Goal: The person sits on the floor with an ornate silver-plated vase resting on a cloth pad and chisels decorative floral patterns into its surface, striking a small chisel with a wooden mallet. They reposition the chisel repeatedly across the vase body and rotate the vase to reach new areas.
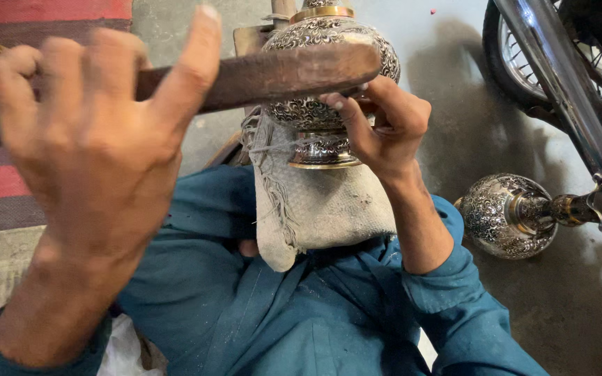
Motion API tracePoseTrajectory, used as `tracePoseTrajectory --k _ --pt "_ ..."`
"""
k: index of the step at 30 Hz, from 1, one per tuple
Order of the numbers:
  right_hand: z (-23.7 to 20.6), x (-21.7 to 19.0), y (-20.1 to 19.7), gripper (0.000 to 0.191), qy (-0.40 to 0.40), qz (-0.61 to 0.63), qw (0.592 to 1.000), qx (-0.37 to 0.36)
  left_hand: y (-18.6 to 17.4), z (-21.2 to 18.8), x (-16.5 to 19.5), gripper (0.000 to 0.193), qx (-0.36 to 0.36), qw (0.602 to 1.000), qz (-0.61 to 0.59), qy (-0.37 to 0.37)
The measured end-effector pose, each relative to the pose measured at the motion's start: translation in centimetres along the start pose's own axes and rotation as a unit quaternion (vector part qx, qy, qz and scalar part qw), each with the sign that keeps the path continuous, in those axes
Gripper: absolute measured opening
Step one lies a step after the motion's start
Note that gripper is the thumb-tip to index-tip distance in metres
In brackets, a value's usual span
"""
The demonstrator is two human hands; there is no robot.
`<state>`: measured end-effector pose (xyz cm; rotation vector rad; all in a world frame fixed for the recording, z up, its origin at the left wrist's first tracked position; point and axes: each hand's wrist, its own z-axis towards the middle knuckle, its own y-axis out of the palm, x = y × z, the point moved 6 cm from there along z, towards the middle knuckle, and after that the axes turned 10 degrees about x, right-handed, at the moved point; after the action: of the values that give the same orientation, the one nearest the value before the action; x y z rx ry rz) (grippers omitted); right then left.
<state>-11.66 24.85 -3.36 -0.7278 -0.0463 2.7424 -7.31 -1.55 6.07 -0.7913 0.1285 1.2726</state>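
1. No package, label, sign or screen showed anywhere around the hands in the head view.
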Motion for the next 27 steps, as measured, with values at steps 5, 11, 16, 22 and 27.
tracePoseTrajectory --k 5,11,16,22,27 --pt "-0.1 0.8 -0.4 0.012 -0.019 -0.071 0.997 0.013 0.3 0.1 0.1 0.057 -0.032 0.993 -0.102 -0.053" --pt "-0.5 1.5 -1.0 0.008 -0.015 -0.133 0.991 0.018 -0.3 0.6 0.3 0.053 0.002 0.974 -0.205 -0.096" --pt "-0.4 0.9 -1.0 0.007 -0.010 -0.128 0.992 0.004 0.5 0.1 0.0 0.049 0.001 0.986 -0.149 -0.071" --pt "0.1 0.2 -0.4 0.013 -0.022 -0.076 0.997 -0.003 0.6 -0.9 -0.2 0.058 -0.016 0.995 -0.086 -0.051" --pt "0.3 0.3 -0.7 0.008 -0.001 -0.033 0.999 -0.019 0.5 -0.6 0.0 0.058 -0.008 0.997 -0.068 -0.040"
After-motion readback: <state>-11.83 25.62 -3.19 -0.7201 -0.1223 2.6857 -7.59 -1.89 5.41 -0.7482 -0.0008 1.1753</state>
